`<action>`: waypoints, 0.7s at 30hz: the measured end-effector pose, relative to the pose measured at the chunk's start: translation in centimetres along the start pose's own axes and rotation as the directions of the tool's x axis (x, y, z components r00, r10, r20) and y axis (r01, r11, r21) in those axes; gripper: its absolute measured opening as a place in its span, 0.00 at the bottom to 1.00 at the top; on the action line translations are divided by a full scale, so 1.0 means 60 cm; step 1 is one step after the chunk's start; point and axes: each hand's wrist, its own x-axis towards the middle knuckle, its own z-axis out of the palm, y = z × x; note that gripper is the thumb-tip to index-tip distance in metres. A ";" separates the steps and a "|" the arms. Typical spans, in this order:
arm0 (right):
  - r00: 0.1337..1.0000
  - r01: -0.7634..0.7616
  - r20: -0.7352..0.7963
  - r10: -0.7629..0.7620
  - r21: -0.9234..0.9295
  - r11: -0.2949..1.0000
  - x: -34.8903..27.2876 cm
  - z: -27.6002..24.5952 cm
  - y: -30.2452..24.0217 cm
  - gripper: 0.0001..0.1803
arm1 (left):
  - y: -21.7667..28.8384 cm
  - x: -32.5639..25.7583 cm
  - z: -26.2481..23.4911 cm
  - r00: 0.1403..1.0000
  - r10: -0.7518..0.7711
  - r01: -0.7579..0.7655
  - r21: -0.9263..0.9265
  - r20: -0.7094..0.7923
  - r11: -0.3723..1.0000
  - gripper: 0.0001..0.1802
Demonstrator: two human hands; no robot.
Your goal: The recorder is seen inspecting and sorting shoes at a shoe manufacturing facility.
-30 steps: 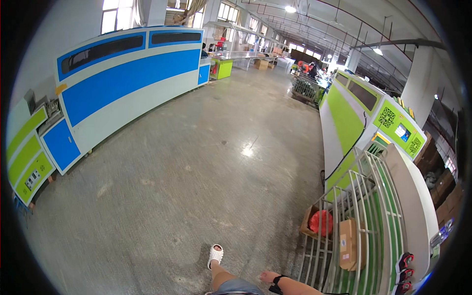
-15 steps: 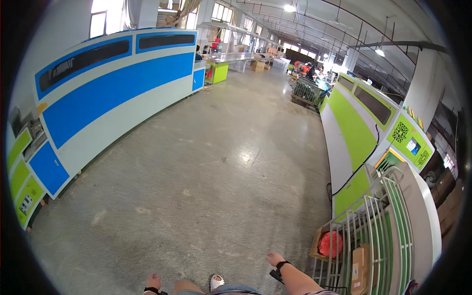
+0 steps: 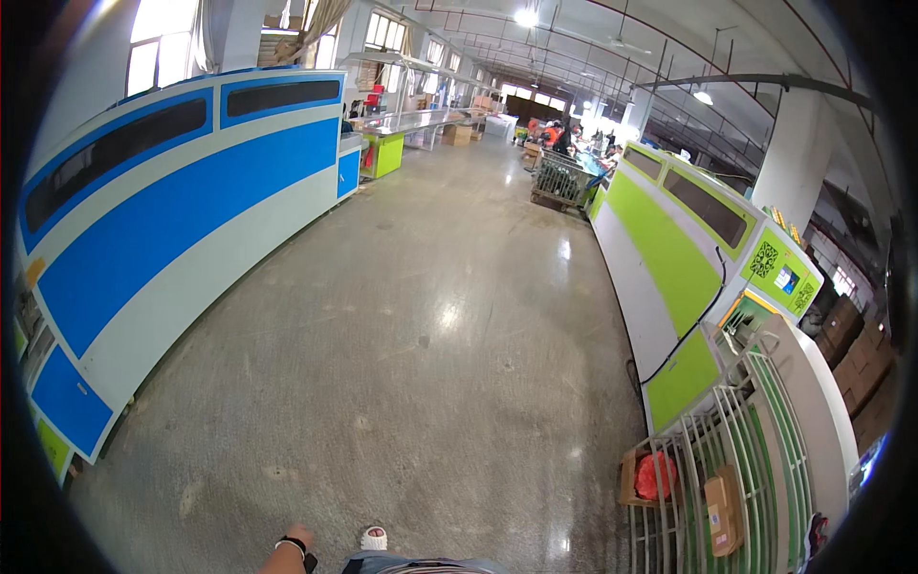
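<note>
Floor: polished grey concrete floor [image 3: 430, 316], blue-and-white machine panels [image 3: 172, 220] left, green-and-white machine panels [image 3: 669, 258] right.
Left hand [image 3: 298, 536]: bottom edge, wrist-banded, fingers indiscernible, holding nothing visible.
Right hand: out of frame.

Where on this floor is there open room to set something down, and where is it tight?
The wide concrete floor between the blue-and-white machine and the green-and-white machine lies bare. It is crowded at lower right, where the wire rack, cardboard boxes and a red bag sit, and at the far end around the cart.

Left hand [image 3: 298, 538] partly cut off
</note>
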 end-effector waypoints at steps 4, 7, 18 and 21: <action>0.993 -0.114 0.012 0.114 0.200 0.973 -0.013 0.027 -0.096 0.21 | 0.050 0.029 -0.114 0.962 0.096 -0.133 -0.132 -0.257 0.982 0.26; 0.964 -0.254 0.030 0.263 0.374 0.892 -0.064 0.073 -0.116 0.22 | 0.139 -0.026 -0.149 0.954 0.157 -0.212 -0.205 -0.254 0.956 0.23; 0.948 -0.200 -0.130 0.291 0.468 0.860 -0.195 0.130 -0.285 0.25 | 0.290 0.151 -0.042 0.886 0.383 -0.464 0.505 0.262 0.728 0.27; 0.868 -0.400 -0.090 0.489 0.456 0.795 -0.232 0.225 -0.194 0.24 | 0.306 0.128 -0.055 0.905 0.376 -0.425 0.444 0.200 0.789 0.23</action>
